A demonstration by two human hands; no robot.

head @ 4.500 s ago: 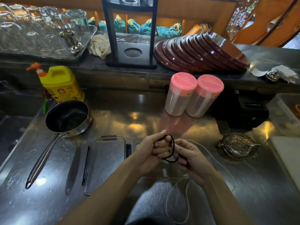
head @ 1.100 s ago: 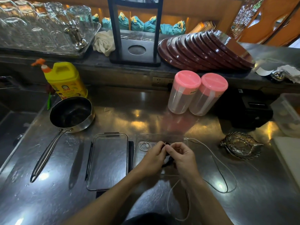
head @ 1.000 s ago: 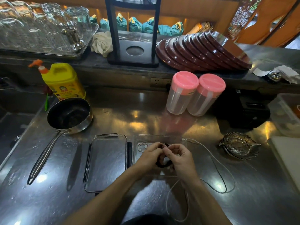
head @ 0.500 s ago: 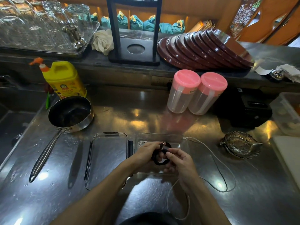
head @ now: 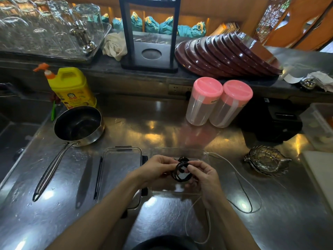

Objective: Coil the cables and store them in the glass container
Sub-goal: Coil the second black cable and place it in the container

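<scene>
A small coil of black cable (head: 181, 172) is held between both hands just above the clear glass container (head: 203, 156) on the steel counter. My left hand (head: 156, 167) pinches the coil's left side and my right hand (head: 203, 175) pinches its right side. A white cable (head: 232, 170) runs loose from the container's far right corner, loops across the counter to the right and comes back toward me. A thin dark cable (head: 249, 201) lies alongside that loop. The container's clear lid (head: 120, 170) lies flat to its left.
A saucepan (head: 77, 125) with a long handle sits at left, a yellow soap jug (head: 71, 87) behind it. Two pink-lidded jars (head: 218, 102) stand at the back, a metal leaf-shaped dish (head: 267, 160) at right. Stacked brown plates (head: 228, 55) and a glass rack fill the rear shelf.
The black coil has come down from chest height to just above the glass container. Both hands still hold it and have shifted their grip around it.
</scene>
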